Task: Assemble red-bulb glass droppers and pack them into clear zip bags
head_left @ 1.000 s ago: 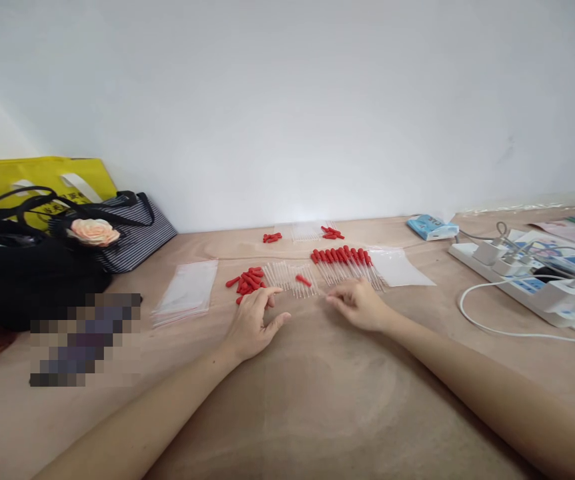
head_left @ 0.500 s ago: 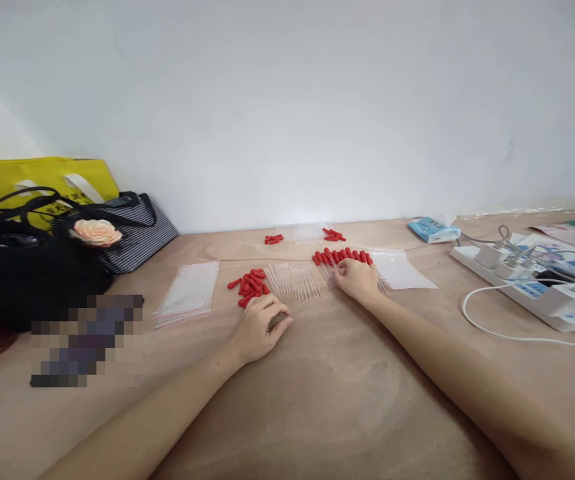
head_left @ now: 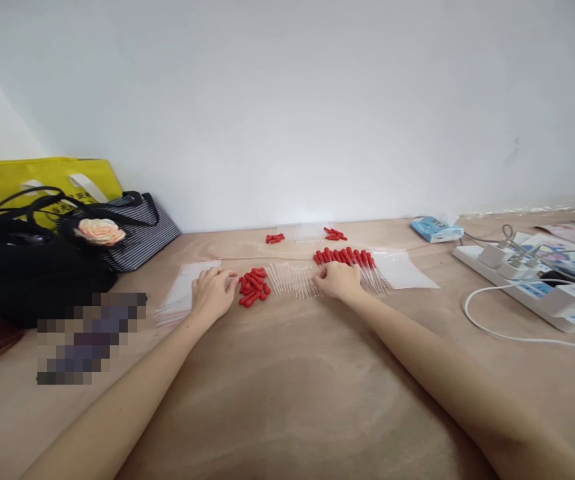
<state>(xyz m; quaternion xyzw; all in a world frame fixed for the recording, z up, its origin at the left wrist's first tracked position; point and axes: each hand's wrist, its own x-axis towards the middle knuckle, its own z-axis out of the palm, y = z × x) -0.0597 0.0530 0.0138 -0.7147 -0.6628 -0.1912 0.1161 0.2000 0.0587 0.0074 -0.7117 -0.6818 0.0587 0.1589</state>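
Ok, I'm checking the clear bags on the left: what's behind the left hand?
Behind the left hand is the right part of the clear bags; their left part shows. Whatever the hand covers there can't be seen.

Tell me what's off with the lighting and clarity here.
Head view: soft light on the wall, but a dark shadow on the table below the right forearm; head view: pale sheen on the right-hand plastic bag; head view: coarse pixel blocks hide whatever lies at left; head view: clear pipette tubes run together, too fine to count.
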